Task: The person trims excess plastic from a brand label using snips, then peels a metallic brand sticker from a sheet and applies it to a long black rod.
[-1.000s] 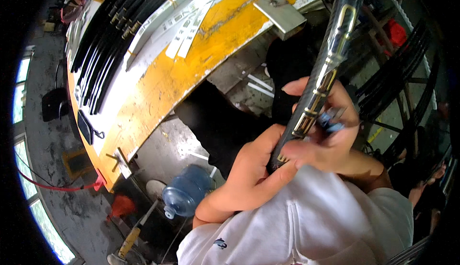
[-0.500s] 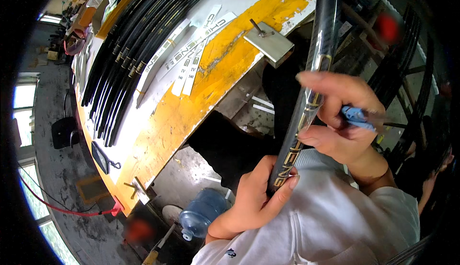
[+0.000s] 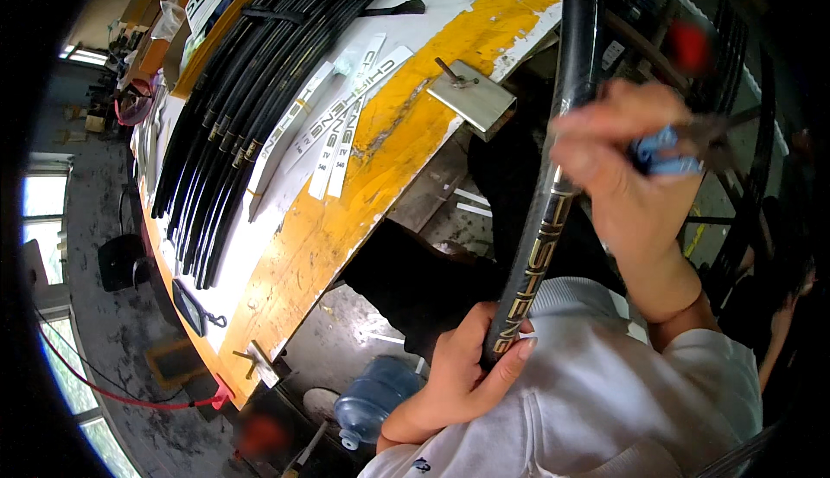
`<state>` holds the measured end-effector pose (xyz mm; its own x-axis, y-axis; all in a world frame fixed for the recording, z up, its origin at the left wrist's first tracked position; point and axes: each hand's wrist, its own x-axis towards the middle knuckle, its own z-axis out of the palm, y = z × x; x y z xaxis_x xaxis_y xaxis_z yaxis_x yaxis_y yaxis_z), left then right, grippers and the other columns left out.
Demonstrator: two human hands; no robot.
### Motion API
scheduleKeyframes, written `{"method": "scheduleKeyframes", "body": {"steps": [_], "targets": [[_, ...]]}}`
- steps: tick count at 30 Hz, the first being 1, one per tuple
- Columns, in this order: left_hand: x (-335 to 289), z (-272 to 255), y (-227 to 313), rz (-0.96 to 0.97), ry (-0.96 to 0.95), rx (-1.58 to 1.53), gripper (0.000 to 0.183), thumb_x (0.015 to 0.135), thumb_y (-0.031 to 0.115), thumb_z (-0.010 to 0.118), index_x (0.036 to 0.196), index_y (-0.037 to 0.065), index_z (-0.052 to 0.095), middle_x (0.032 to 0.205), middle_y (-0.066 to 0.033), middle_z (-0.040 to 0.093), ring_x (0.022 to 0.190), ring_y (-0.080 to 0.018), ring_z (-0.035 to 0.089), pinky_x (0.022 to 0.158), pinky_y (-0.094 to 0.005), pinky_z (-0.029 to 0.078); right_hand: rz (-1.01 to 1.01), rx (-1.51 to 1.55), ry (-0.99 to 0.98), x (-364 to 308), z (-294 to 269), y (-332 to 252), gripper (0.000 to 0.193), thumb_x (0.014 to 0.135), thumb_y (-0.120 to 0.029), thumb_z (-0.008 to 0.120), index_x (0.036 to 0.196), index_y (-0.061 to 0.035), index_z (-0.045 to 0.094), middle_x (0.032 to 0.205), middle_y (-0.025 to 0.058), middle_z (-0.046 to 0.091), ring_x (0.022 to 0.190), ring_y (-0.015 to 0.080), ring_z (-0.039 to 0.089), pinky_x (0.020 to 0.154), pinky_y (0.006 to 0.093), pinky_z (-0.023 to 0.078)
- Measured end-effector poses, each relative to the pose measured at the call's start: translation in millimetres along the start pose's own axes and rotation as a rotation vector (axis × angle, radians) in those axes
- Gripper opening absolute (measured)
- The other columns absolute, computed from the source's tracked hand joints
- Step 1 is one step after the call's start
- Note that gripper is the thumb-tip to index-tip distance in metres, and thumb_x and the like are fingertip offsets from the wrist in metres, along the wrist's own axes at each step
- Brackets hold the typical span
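Worn bench (image 3: 281, 275), its yellow-and-white top chipped along the edge, with a bundle of slender, glossy black rods (image 3: 220, 102) curving across it through lens distortion. Pale printed strips (image 3: 335, 145) lie overlapping beside the rods; a flat metal clamp (image 3: 472, 98) grips the bench edge, near the tube but apart from it. A black pouch (image 3: 188, 307) with a hook lies toward the near corner, and a translucent blue bottle (image 3: 378, 398) rests on its side below.

The dark, smooth tube (image 3: 524, 281), bearing gold lettering, slants upward in front of the person, to the right of the bench. The left hand (image 3: 471, 366) wraps its lower end, fingers closed around it. The right hand (image 3: 635, 162) meets the tube higher up, thumb and forefinger drawn together at its side, the other fingers curled on a blue item (image 3: 666, 151).

Motion blurs the right hand, so the blue item is probably a small tool, its form unclear. The tube's top is cut off by the frame; its lower tip is hidden in the left hand. A red object (image 3: 690, 46) at upper right is indistinct.
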<state>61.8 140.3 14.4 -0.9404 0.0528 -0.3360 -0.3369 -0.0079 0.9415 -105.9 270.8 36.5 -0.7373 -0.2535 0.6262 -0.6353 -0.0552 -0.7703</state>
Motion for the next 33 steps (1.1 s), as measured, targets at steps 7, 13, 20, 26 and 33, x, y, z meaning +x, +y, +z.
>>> {"method": "scheduleKeyframes", "body": {"steps": [7,13,20,26,33], "targets": [[-5.2,-0.6,-1.5,0.005,-0.005,-0.003,0.019,0.082,0.012,0.062,0.094,0.002,0.053,0.061,-0.0015,0.050,0.053,-0.0069,0.048,0.051,-0.0207,0.037,0.010,0.266,0.340,44.7,-20.3,34.2,0.017,0.082,-0.009,0.061,0.098,-0.0016,0.058,0.082,0.0048,0.061,0.072,0.0067,0.058,0.060,0.0164,0.045],[-8.1,-8.4,-2.6,-0.058,-0.013,-0.228,0.016,0.082,0.011,0.062,0.092,0.002,0.053,0.065,0.0002,0.049,0.058,-0.0059,0.044,0.055,-0.0199,0.035,-0.037,0.188,0.609,78.5,-34.9,16.0,0.012,0.086,-0.014,0.059,0.086,-0.0021,0.058,0.057,-0.0019,0.046,0.044,0.0035,0.037,0.038,0.0160,0.027],[-7.8,-19.9,-3.5,-0.040,-0.112,-0.448,0.018,0.083,0.009,0.060,0.095,0.000,0.051,0.074,0.0008,0.050,0.064,-0.0044,0.042,0.059,-0.0178,0.034,0.395,0.180,0.155,-19.8,-11.6,64.8,0.014,0.078,-0.010,0.064,0.091,-0.0048,0.059,0.067,-0.0004,0.057,0.050,0.0030,0.040,0.047,0.0181,0.031],[-5.8,-22.3,0.4,-0.022,-0.114,-0.478,0.017,0.083,0.009,0.060,0.094,0.000,0.051,0.076,-0.0004,0.051,0.064,-0.0047,0.043,0.059,-0.0181,0.034,0.486,0.186,-0.325,-57.1,-5.8,66.8,0.049,0.075,-0.008,0.065,0.121,-0.0058,0.049,0.088,-0.0013,0.056,0.063,0.0022,0.037,0.056,0.0170,0.033],[-5.2,-25.5,0.9,-0.024,-0.157,-0.464,0.016,0.083,0.008,0.059,0.094,0.000,0.051,0.076,-0.0009,0.051,0.065,-0.0053,0.044,0.060,-0.0190,0.035,0.543,0.130,-0.316,-58.1,-1.0,76.7,0.041,0.074,-0.002,0.063,0.115,-0.0050,0.056,0.093,0.0026,0.059,0.070,0.0067,0.050,0.067,0.0223,0.043]]}}
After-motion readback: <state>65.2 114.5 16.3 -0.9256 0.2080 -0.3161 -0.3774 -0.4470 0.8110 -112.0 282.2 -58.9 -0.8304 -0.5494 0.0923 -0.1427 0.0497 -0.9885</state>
